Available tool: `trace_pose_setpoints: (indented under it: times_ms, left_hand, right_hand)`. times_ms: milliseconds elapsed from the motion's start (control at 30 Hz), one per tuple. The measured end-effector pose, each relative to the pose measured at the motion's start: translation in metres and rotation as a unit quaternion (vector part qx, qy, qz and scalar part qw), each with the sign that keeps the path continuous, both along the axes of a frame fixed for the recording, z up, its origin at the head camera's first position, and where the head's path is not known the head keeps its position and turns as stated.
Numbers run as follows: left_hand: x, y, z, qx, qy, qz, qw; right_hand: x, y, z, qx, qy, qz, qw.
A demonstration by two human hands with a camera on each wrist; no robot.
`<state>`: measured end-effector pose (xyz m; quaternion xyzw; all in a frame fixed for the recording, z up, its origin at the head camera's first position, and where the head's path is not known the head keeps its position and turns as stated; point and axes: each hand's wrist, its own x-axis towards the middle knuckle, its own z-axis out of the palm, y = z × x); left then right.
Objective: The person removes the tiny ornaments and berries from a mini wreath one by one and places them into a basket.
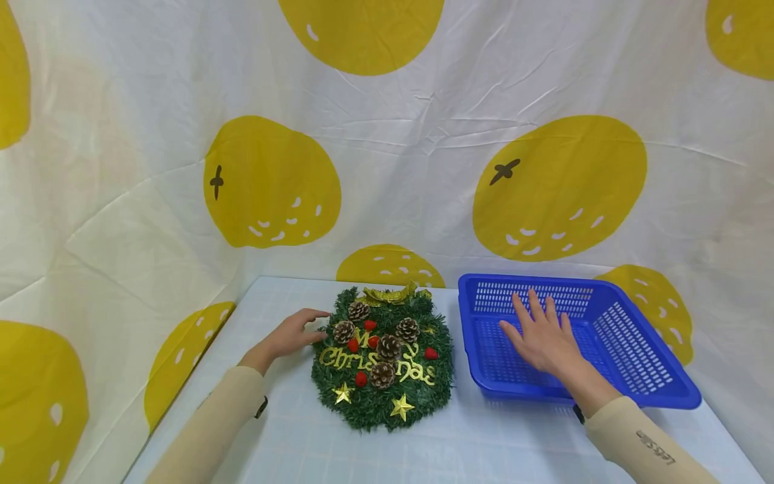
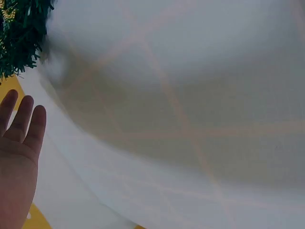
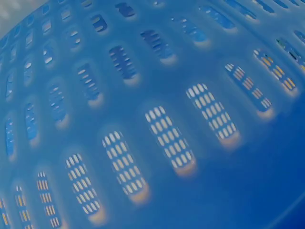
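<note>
A green Christmas wreath lies on the table, trimmed with pine cones, red berries, gold stars, gold lettering and a gold bow. At its left edge is my left hand, fingers extended with the tips right at the greenery. In the left wrist view this hand shows spread fingers below a corner of the wreath. My right hand reaches over the blue plastic basket, its fingers spread and holding nothing. Slotted basket wall fills the right wrist view; the hand is outside it.
The basket stands to the right of the wreath, a narrow strip of table between them. A pale checked cloth covers the table. Behind and to the left hangs a white curtain with yellow fruit prints.
</note>
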<state>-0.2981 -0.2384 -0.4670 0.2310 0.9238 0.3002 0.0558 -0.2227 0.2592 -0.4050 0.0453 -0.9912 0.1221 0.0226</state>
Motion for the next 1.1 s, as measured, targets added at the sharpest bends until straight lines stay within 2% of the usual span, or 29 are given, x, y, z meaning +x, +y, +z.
trace_pose_setpoints:
  times_ms: [133,367,500,667,900,1100]
  left_hand:
    - [0.001,0.001,-0.004,0.027,-0.026,-0.004,0.9993]
    - [0.001,0.002,-0.011,0.028,-0.043,-0.018,0.9985]
    - [0.001,0.001,-0.015,0.026,-0.045,-0.021,0.9984]
    - [0.001,0.002,-0.018,0.021,-0.049,-0.017,0.9985]
    - [0.001,0.002,-0.019,0.016,-0.050,-0.019,0.9984]
    - [0.001,0.002,-0.020,0.014,-0.046,-0.022,0.9986]
  right_hand:
    - [0.001,-0.001,0.000,0.003,-0.005,0.000,1.000]
    - [0.005,-0.004,0.002,-0.002,-0.006,0.009,1.000]
    - [0.010,-0.012,0.006,-0.012,0.012,0.028,0.999]
    - [0.016,-0.029,0.008,-0.041,0.047,0.058,0.996]
    - [0.022,-0.062,0.015,-0.110,0.090,0.092,0.985]
    - [0.024,-0.093,0.020,-0.145,0.089,0.109,0.979]
